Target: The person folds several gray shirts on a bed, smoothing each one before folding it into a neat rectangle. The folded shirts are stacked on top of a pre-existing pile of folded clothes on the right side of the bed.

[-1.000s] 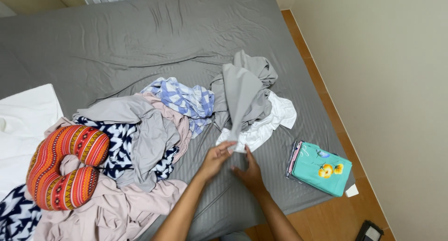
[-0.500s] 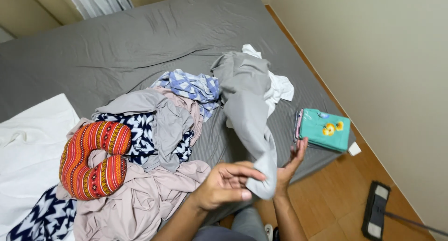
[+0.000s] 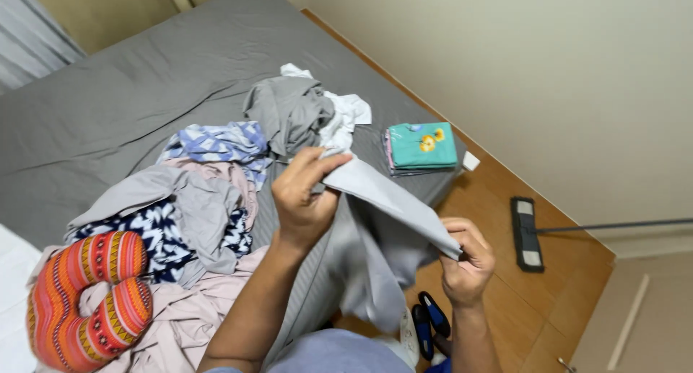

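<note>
Orange striped neck pillow [image 3: 86,297] lies at the left of the bed [image 3: 108,98], beside a heap of unfolded clothes [image 3: 195,200]. The left hand [image 3: 303,196] pinches one edge of a grey cloth [image 3: 390,200], lifted above the bed. The right hand [image 3: 468,261] grips its other edge. One folded teal stack [image 3: 422,148] sits ready; most clothes remain.

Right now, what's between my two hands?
In the head view, a taut edge of the grey garment spans from left hand to right hand.
</note>
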